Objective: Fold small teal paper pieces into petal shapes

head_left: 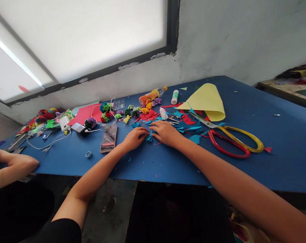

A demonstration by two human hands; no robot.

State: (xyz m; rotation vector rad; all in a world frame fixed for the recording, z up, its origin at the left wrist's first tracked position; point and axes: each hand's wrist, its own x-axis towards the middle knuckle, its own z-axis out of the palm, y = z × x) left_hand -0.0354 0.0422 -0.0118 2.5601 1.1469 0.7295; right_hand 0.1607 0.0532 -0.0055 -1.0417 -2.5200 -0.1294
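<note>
Near the middle of the blue table, my left hand (135, 138) and my right hand (166, 133) meet around a small folded piece of blue paper (149, 137). The fingers of both hands are bent inward and pinch it from either side; my fingertips partly cover it. Blue paper scraps (194, 139) and red paper scraps (187, 119) lie just beyond and to the right of my right hand. A small white glue bottle (163, 113) rests behind that hand among the scraps. Left of my left hand, a phone (108, 137) lies face up.
Large scissors with red and yellow handles (235, 141) lie at the right, beside a curled yellow sheet (208, 101). A juice bottle (150, 97) and a glue stick (175, 97) are at the back. A white charger (64, 124) trails cables. Another person's arm (16, 163) rests at the left edge.
</note>
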